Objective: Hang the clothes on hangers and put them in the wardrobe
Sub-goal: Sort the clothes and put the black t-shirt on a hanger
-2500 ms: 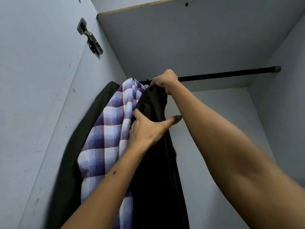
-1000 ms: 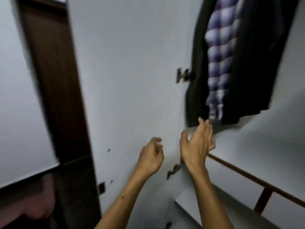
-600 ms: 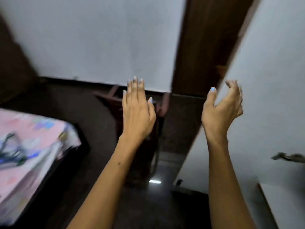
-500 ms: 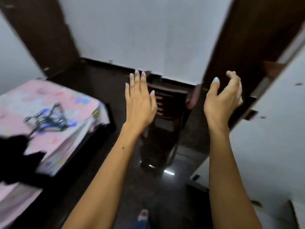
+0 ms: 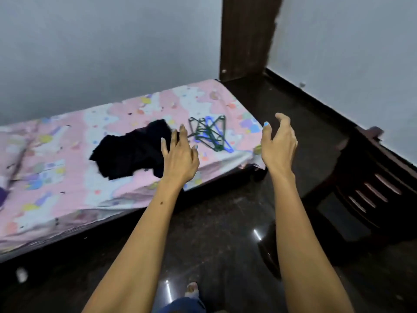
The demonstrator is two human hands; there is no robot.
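A crumpled black garment [image 5: 130, 152] lies on the bed [image 5: 67, 177], which has a pink patterned sheet. To its right, near the bed's corner, sits a tangle of green and blue hangers [image 5: 211, 133]. My left hand [image 5: 180, 155] hovers open, fingers spread, over the garment's right edge. My right hand [image 5: 278, 143] is raised and open beyond the bed's corner, holding nothing. The wardrobe is out of view.
A dark wooden chair [image 5: 372, 188] stands on the dark glossy floor [image 5: 214, 233] at the right. A brown door frame [image 5: 244, 37] rises behind the bed between grey walls. My foot [image 5: 191, 290] shows at the bottom.
My hands let go of the black garment hung on the wardrobe rail. The view swung left from the wardrobe to the bed, both hands staying open.
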